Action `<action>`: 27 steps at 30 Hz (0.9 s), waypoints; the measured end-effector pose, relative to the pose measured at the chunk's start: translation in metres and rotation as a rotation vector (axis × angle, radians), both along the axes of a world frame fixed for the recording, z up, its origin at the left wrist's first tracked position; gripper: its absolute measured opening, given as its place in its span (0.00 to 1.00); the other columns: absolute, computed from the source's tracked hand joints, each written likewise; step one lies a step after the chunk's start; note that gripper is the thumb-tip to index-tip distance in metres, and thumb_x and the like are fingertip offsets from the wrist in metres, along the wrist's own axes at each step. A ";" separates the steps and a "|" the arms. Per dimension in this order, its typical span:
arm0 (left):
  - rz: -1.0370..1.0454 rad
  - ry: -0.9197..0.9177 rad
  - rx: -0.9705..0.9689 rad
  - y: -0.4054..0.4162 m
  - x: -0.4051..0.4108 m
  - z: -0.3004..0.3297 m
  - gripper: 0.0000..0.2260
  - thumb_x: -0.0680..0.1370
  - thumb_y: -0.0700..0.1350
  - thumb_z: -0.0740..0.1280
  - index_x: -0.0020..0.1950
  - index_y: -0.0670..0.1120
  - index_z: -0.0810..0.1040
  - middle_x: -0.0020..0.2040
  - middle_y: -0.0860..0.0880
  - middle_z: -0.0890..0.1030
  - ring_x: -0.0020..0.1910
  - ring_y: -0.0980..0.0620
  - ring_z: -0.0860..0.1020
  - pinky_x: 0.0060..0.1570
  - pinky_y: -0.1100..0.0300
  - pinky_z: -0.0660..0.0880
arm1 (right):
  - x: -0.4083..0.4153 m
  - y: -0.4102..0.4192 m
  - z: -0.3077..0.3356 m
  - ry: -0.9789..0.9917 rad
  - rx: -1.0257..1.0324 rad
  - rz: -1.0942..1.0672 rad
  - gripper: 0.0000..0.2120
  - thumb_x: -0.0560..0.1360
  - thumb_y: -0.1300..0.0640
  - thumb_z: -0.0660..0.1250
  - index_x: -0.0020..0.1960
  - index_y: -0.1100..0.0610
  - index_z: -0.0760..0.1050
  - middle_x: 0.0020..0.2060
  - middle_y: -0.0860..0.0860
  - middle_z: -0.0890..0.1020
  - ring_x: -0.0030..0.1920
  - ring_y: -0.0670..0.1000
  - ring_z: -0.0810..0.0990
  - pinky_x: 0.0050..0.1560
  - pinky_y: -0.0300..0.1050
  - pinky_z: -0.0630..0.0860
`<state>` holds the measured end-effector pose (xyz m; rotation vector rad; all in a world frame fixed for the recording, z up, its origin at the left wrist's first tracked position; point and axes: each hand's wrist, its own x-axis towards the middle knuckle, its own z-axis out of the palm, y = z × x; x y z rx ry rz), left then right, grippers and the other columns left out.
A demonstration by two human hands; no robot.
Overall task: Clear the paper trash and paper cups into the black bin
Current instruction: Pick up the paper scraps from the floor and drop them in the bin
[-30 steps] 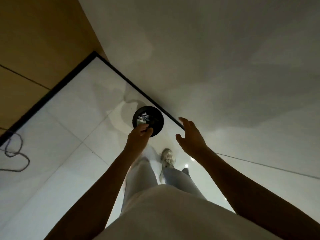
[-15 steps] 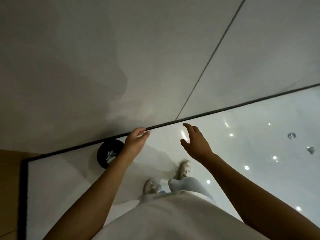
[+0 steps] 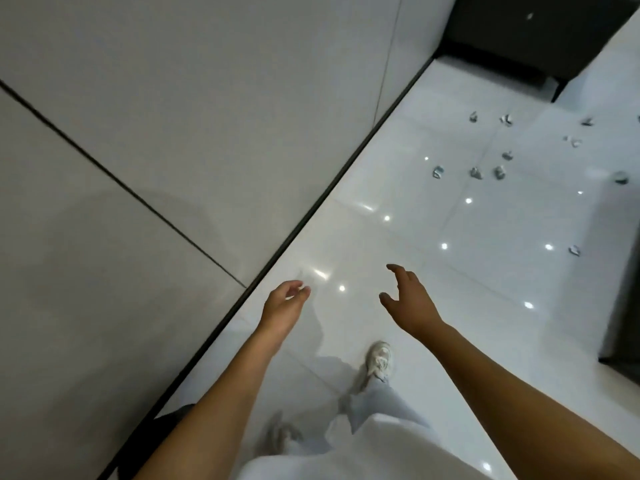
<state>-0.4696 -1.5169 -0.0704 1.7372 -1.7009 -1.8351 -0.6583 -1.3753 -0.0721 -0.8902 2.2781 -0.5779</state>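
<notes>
Bin, black, round, only a sliver of rim visible at lower left behind the left forearm, standing on the floor just beside the dark skirting strip at the wall's foot. Wall, grey panelled, fills the left half of the view. Left hand, empty, fingers loosely curled with thumb close to the fingertips, pinching nothing. Right hand, empty, fingers spread and slightly bent, thumb held apart. Shoe, pale, planted on the floor below the right hand. Floor, glossy white tile with bright ceiling-light reflections. Paper trash, a scatter of small crumpled scraps at upper right, well apart from both hands and from the bin; whether any piece is a paper cup cannot be told at this size. Handling, as a judgement: scraps are likely very light, soft and crushable, not fragile, best taken by a fingertip pinch on the crumpled body, several gathered per palm; the glossy tile may let them skid when nudged. Dark furniture stands at top right behind the scatter, and a second dark object at the right edge; nothing lies between the person and the scraps.
</notes>
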 end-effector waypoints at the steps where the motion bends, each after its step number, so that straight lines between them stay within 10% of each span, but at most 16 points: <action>1: -0.016 0.000 0.002 0.000 -0.031 -0.001 0.11 0.78 0.48 0.66 0.60 0.49 0.76 0.59 0.49 0.78 0.58 0.52 0.76 0.52 0.62 0.68 | -0.026 0.005 -0.002 -0.009 0.007 -0.030 0.28 0.77 0.56 0.64 0.74 0.53 0.59 0.67 0.56 0.69 0.62 0.55 0.73 0.55 0.42 0.68; 27: -0.466 0.001 0.007 -0.179 -0.658 -0.005 0.12 0.78 0.48 0.66 0.60 0.49 0.76 0.57 0.50 0.78 0.59 0.51 0.75 0.59 0.58 0.70 | -0.560 -0.098 -0.028 -0.161 -0.047 -0.661 0.28 0.77 0.57 0.65 0.74 0.54 0.58 0.68 0.57 0.67 0.64 0.55 0.71 0.62 0.46 0.69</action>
